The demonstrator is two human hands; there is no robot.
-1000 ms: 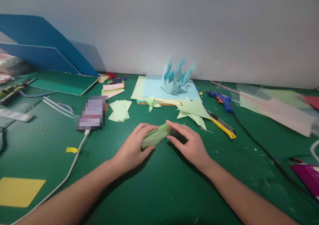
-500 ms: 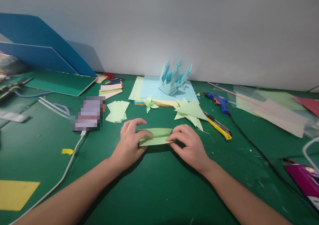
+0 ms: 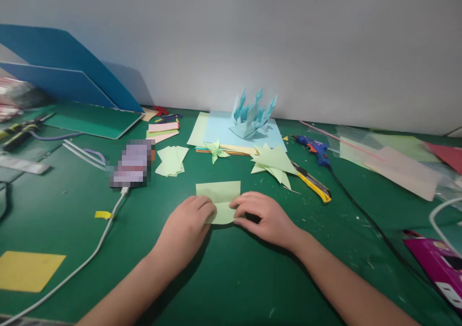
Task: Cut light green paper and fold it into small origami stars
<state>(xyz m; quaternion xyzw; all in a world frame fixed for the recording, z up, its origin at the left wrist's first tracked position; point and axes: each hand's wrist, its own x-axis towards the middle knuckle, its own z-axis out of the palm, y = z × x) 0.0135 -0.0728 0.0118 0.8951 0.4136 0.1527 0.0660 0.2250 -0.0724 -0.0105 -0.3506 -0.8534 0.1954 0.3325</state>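
Observation:
Between my hands is a pale green sheet of paper, with a crease running across it and its far part standing up a little. My left hand grips the left side, fingers curled over the paper. At the right edge, my right hand pinches the sheet between thumb and fingers. Beyond it lie a stack of pale green paper pieces, a small green folded paper flower and a pile of pointed green paper shapes.
A light blue folded-paper piece stands on blue sheets at the back. Rightward lie a yellow cutter, a blue glue gun and a purple power strip. To the left are a phone on a white cable and yellow paper.
The green paper has opened out from a narrow, folded-over strip to a wider sheet with its far part raised. My left hand's fingers have curled down onto it. The view has shifted slightly.

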